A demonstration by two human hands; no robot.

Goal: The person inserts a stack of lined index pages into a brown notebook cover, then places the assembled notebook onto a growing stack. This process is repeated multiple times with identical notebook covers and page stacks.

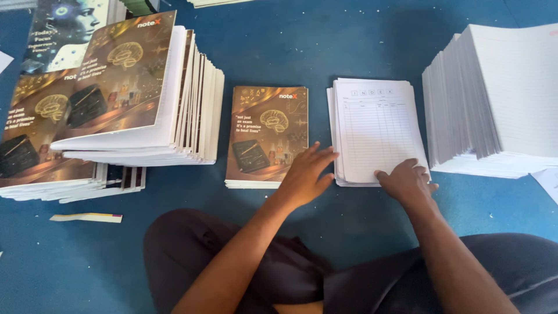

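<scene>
A thin pile of brown-and-gold notebook covers [266,131] lies on the blue floor in front of me. Right of it sits a small stack of white ruled index sheets [375,125]. My left hand [305,174] rests flat, fingers spread, on the lower right corner of the cover pile, its fingertips reaching toward the sheets. My right hand [407,180] presses on the lower edge of the index sheets with fingers curled over the top sheet. Neither hand has lifted anything.
A tall leaning stack of finished notebooks [145,93] stands at the left, with more covers [40,145] beneath it. A high stack of white ruled paper [500,99] fills the right. A paper strip [87,218] lies near my knee. My legs cross at the bottom.
</scene>
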